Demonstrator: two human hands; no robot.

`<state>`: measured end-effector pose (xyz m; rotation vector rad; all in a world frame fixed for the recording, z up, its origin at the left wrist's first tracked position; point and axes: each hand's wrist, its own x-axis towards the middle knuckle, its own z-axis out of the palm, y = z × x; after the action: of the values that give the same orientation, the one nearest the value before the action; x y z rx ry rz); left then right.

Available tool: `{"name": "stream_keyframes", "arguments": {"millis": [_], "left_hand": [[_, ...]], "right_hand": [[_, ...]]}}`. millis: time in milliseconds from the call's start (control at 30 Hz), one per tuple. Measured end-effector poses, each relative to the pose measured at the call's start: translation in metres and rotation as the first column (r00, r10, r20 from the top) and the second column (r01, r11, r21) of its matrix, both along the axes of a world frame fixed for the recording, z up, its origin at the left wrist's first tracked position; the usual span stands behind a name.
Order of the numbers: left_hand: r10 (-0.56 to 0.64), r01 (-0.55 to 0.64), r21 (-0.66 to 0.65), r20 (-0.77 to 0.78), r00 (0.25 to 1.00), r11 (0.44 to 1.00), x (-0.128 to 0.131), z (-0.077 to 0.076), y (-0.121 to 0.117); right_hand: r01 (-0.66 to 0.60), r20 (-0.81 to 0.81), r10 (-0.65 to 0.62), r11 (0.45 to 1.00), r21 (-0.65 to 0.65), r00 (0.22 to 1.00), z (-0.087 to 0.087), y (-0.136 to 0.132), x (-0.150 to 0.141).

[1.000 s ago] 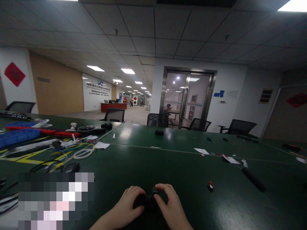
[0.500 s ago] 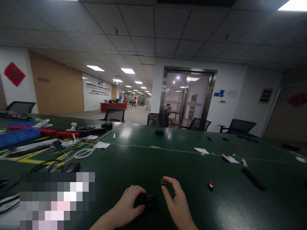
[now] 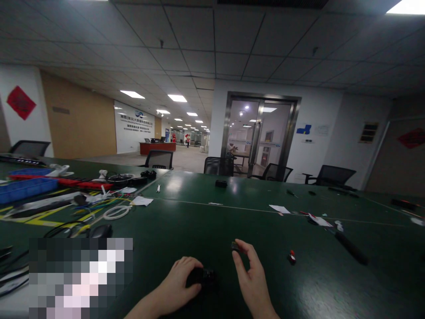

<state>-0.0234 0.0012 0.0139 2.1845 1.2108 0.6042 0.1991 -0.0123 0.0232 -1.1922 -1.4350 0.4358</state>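
Note:
My left hand (image 3: 177, 282) is closed around a black device (image 3: 207, 275) at the near middle of the table; the dark surface hides what kind of device it is. To its right and a little farther off, my right hand (image 3: 249, 274) pinches a small dark block (image 3: 235, 246) between thumb and fingertips. The small block is apart from the black device. Right of my right hand lies a small red and white piece (image 3: 291, 257) on the green tabletop (image 3: 159, 241).
On the left are blue trays (image 3: 28, 190), a coil of white cable (image 3: 116, 212), loose wires and a black mouse (image 3: 101, 231). A small wrench (image 3: 158, 188) and a black box (image 3: 221, 183) lie farther back. Rightward sit paper scraps (image 3: 320, 220) and a black-handled tool (image 3: 351, 248).
My right hand has drawn away from the black device, moving right and slightly farther off with the small dark block in its pinch. My left hand has stayed on the device.

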Motion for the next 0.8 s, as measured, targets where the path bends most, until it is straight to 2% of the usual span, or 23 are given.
{"name": "stream_keyframes", "arguments": {"millis": [467,800], "left_hand": [[-0.007,0.007,0.009,-0.022,1.0,1.0,-0.0014,-0.0032,0.002],[-0.009,0.009,0.001,-0.01,1.0,1.0,-0.0014,0.0002,-0.0002]], "right_hand": [[0.057,-0.002,-0.057,0.998,0.008,0.998,0.0018,-0.0006,0.0007],[0.026,0.001,-0.026,0.999,0.024,1.0,-0.0004,-0.0001,-0.0004]]}}
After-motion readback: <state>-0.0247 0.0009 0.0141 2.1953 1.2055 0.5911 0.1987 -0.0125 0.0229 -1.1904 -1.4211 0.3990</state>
